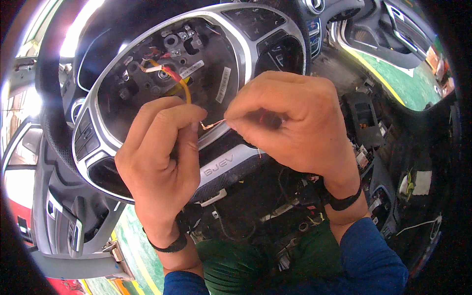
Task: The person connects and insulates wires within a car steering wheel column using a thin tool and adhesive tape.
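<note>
A yellow-sleeved wire comes out of the opened hub of the steering wheel and runs down behind my left fingertips. My left hand is closed in a pinch at its end. Bare copper strands stretch from there to the right, with a small bend near the left fingers. The thumb and forefinger of my right hand pinch the far tip of the strands. Both hands hover over the wheel's lower silver trim. Inside the hub, red tape wraps part of the wiring, beside a white wire.
An open car door stands at the left, another door at the upper right. A stripped centre console lies to the right. Loose wires and a wrench are below, near my legs. Green floor shows outside.
</note>
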`<act>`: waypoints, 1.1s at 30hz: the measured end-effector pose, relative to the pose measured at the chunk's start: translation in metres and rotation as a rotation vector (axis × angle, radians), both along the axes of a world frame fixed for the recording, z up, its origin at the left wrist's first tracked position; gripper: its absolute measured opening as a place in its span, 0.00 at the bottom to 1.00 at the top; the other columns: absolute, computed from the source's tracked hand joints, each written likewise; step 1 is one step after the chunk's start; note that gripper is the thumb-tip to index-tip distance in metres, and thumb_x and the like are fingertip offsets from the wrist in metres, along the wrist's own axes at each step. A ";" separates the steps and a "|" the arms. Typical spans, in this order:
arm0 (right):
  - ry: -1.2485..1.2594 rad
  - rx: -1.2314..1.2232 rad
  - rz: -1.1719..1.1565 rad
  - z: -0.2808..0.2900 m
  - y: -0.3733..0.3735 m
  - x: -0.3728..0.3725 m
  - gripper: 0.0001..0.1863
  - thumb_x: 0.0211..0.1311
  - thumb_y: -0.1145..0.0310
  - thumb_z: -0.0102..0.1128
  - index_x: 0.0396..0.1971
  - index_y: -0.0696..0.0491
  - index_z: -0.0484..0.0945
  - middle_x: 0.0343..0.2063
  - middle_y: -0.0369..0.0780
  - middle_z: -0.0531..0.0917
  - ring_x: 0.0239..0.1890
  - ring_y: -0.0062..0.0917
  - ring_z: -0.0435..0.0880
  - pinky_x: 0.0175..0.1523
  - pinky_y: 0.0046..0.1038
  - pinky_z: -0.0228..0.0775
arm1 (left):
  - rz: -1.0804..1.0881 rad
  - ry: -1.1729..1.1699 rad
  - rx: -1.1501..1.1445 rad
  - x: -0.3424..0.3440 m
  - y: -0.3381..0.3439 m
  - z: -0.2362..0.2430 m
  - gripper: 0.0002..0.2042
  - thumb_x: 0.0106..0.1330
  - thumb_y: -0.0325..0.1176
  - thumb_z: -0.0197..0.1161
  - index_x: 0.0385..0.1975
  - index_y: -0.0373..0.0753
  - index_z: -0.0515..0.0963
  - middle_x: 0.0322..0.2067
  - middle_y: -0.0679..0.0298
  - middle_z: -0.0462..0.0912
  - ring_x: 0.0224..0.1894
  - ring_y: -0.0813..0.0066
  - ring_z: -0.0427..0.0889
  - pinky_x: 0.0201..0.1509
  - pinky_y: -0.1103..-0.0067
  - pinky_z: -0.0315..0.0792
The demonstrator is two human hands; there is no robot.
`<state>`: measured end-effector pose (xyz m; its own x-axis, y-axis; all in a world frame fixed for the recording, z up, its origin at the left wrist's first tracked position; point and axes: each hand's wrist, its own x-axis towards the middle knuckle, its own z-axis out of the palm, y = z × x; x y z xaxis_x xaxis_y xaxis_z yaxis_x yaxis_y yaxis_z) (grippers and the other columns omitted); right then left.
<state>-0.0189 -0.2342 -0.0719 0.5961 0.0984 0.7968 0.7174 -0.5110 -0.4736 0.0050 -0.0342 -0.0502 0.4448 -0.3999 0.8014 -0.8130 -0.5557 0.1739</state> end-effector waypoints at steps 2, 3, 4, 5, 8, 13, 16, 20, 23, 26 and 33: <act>-0.018 0.000 -0.012 0.001 0.000 0.000 0.07 0.50 0.81 0.71 0.28 0.54 0.85 0.26 0.36 0.85 0.24 0.20 0.83 0.28 0.20 0.71 | 0.029 0.011 0.002 -0.002 0.000 0.001 0.09 0.56 0.16 0.65 0.33 0.38 0.83 0.35 0.60 0.83 0.29 0.69 0.83 0.33 0.80 0.74; -0.023 0.009 -0.002 0.001 0.001 0.000 0.07 0.50 0.81 0.72 0.28 0.55 0.85 0.26 0.37 0.86 0.24 0.20 0.83 0.28 0.20 0.71 | 0.032 0.006 0.003 -0.004 0.002 0.002 0.09 0.56 0.16 0.65 0.33 0.38 0.83 0.35 0.60 0.83 0.29 0.69 0.83 0.33 0.80 0.74; -0.028 0.019 0.007 0.001 0.002 0.001 0.07 0.50 0.81 0.72 0.29 0.55 0.85 0.26 0.37 0.86 0.24 0.19 0.83 0.28 0.20 0.71 | 0.017 0.039 -0.017 -0.005 0.004 0.003 0.09 0.55 0.16 0.65 0.33 0.37 0.83 0.35 0.60 0.83 0.30 0.70 0.84 0.33 0.81 0.74; -0.030 0.016 0.005 -0.001 0.003 0.002 0.07 0.50 0.81 0.72 0.29 0.55 0.85 0.26 0.37 0.86 0.24 0.19 0.83 0.28 0.20 0.71 | -0.004 0.075 -0.040 -0.005 0.005 0.002 0.09 0.55 0.16 0.65 0.33 0.37 0.83 0.36 0.59 0.84 0.30 0.72 0.84 0.34 0.82 0.75; -0.045 0.070 0.039 -0.002 0.004 0.003 0.07 0.50 0.81 0.72 0.29 0.55 0.85 0.27 0.37 0.86 0.24 0.18 0.83 0.27 0.20 0.70 | -0.081 0.125 -0.068 -0.008 0.005 0.007 0.12 0.51 0.13 0.66 0.33 0.36 0.83 0.37 0.59 0.84 0.32 0.73 0.85 0.36 0.82 0.77; 0.004 0.117 0.044 -0.002 0.006 0.002 0.07 0.50 0.81 0.72 0.30 0.55 0.86 0.27 0.38 0.86 0.24 0.19 0.83 0.27 0.20 0.70 | -0.096 0.169 -0.112 -0.007 0.006 0.004 0.13 0.48 0.13 0.70 0.33 0.36 0.83 0.38 0.58 0.84 0.33 0.74 0.85 0.37 0.80 0.79; -0.080 0.066 0.011 -0.001 0.004 0.003 0.07 0.50 0.81 0.73 0.30 0.55 0.86 0.27 0.38 0.86 0.25 0.21 0.84 0.28 0.20 0.71 | -0.076 0.148 -0.096 -0.006 0.005 0.002 0.13 0.48 0.14 0.72 0.33 0.36 0.83 0.38 0.59 0.84 0.33 0.73 0.85 0.37 0.80 0.80; -0.108 0.029 -0.022 -0.001 0.005 0.003 0.08 0.50 0.80 0.73 0.30 0.55 0.86 0.28 0.39 0.87 0.26 0.23 0.85 0.29 0.21 0.73 | -0.045 0.139 -0.079 -0.005 0.008 0.001 0.12 0.49 0.15 0.72 0.33 0.37 0.84 0.37 0.59 0.85 0.34 0.72 0.85 0.37 0.79 0.79; -0.159 -0.013 -0.019 -0.001 0.003 0.004 0.08 0.49 0.79 0.74 0.30 0.55 0.86 0.28 0.39 0.87 0.27 0.24 0.86 0.30 0.22 0.75 | -0.058 0.149 -0.100 -0.005 0.008 0.001 0.12 0.49 0.16 0.72 0.32 0.37 0.84 0.36 0.60 0.85 0.35 0.71 0.85 0.37 0.79 0.78; -0.176 -0.037 -0.017 0.001 0.000 0.003 0.08 0.49 0.79 0.74 0.30 0.55 0.86 0.29 0.40 0.87 0.28 0.26 0.87 0.31 0.24 0.77 | -0.074 0.162 -0.137 -0.005 0.004 0.001 0.12 0.48 0.16 0.73 0.32 0.37 0.84 0.36 0.60 0.85 0.34 0.70 0.85 0.37 0.79 0.78; -0.201 -0.068 -0.023 0.000 0.004 0.004 0.08 0.48 0.79 0.74 0.30 0.55 0.86 0.29 0.41 0.87 0.29 0.29 0.87 0.32 0.25 0.78 | -0.074 0.107 -0.049 -0.003 0.011 0.001 0.11 0.51 0.14 0.71 0.33 0.33 0.82 0.40 0.59 0.84 0.39 0.76 0.84 0.42 0.81 0.79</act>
<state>-0.0153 -0.2299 -0.0718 0.4283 0.1438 0.8921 0.7817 -0.5543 -0.2859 0.0018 -0.0233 -0.0487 0.4997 -0.3963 0.7702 -0.8269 -0.4831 0.2878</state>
